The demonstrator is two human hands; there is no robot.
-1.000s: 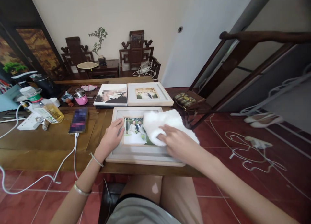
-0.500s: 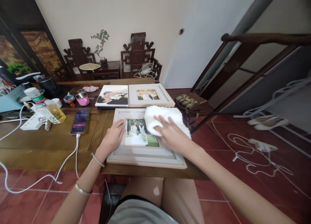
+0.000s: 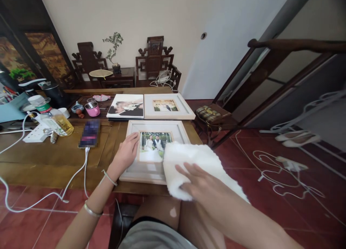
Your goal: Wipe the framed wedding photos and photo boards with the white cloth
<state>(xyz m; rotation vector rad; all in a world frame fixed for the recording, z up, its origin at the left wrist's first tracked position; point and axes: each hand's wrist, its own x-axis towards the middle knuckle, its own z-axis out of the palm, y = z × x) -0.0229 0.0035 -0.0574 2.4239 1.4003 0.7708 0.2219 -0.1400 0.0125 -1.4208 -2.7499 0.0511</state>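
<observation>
A pale wooden picture frame (image 3: 159,127) with a wedding photo lies flat at the near edge of the wooden table (image 3: 54,153). My left hand (image 3: 125,153) rests flat on the frame's left side, fingers stretched out. My right hand (image 3: 198,184) presses on a fluffy white cloth (image 3: 194,162) that covers the frame's near right corner and hangs past the table edge. The fingers lie spread on top of the cloth.
Behind the frame lie a second framed photo (image 3: 167,106) and an unframed print (image 3: 126,106). To the left are a phone (image 3: 90,133) on a white cable, a bottle (image 3: 52,119), a pink cup (image 3: 91,109) and a power strip (image 3: 36,133). Cables and shoes lie on the red tile floor at right.
My right hand has dragged the cloth from the frame's upper right down to its near right corner, towards me. The left hand has stayed on the frame.
</observation>
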